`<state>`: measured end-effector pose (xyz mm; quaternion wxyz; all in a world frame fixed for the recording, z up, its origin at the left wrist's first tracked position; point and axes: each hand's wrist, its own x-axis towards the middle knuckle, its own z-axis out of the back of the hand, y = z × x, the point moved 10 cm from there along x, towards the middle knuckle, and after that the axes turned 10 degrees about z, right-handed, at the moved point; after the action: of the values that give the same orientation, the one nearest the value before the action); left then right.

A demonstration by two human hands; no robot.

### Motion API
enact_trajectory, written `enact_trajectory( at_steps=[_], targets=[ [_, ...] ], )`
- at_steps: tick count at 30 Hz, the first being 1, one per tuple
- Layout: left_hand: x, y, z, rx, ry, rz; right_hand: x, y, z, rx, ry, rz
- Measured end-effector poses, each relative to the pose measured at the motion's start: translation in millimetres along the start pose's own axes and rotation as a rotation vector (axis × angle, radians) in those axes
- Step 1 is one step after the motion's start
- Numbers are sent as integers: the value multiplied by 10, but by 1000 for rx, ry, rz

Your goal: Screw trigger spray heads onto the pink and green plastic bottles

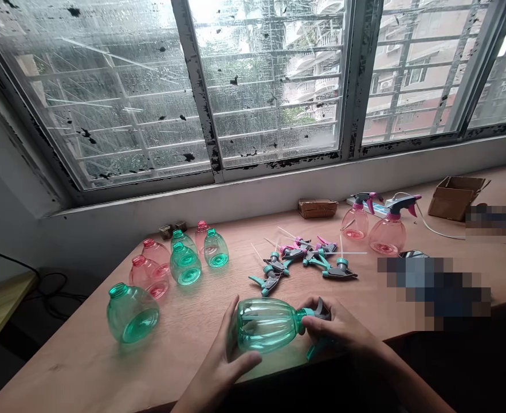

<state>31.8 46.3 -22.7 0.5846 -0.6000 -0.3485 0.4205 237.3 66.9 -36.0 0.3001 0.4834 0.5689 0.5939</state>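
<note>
Open-necked pink/green btls (186,267) are grouped at L of table (76,373); contents can't be made out. Green btl (267,326) is held sideways betw. hands — base cupped by L hand (223,357), thumb + fingers spread wide; grey/teal spray head (322,310) at its neck is gripped by R hand (342,327) — forearm (403,370) angled in from lower R.

L hand (225,357) cupped, thumb spread; R hand (339,324) gripping w/ fingers curled.

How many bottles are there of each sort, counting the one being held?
Open-necked green bottles: 4
Open-necked pink bottles: 3
Pink bottles with spray heads: 2
Held green bottle: 1
Total: 10
</note>
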Motion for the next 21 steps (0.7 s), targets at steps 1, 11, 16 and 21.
enact_trajectory(
  at_steps=[1,11,16,21],
  targets=[
    [5,12,14,0,-2,12,-2,5,-11,6,5,-3],
    [-24,-74,-87,-16,33,-11,-13,17,10,-25,-14,-11],
    [-24,-13,-23,83,6,32,-5,1,-11,7,-1,-9],
    [-23,-42,-63,53,54,0,-1,11,-20,14,-1,-12]
  ],
)
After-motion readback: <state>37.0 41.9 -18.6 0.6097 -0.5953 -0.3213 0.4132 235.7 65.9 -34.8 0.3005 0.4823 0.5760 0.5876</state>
